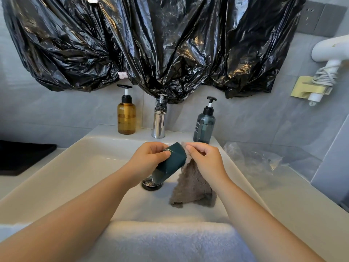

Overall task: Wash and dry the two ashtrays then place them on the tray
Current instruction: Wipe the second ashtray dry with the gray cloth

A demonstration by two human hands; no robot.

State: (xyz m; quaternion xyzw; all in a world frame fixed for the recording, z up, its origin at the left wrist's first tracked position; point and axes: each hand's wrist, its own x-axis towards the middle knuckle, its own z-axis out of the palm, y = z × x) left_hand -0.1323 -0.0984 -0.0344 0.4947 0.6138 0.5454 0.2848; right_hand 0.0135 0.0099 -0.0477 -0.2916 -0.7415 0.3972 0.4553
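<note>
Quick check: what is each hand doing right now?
Left hand: grips the dark green ashtray.
Right hand: pinches the grey cloth against the ashtray.

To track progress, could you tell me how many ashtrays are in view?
1: the dark green ashtray, gripped by the left hand over the sink, beside the grey cloth the right hand pinches. A second may be hidden.

Black plastic sheeting (151,44) hanging overhead
Amber bottle (126,118) and teal bottle (204,125) are standing either side of the chrome tap (158,123).

Bare forearms (85,210) run to the left grip (151,157) and right grip (205,161).
</note>
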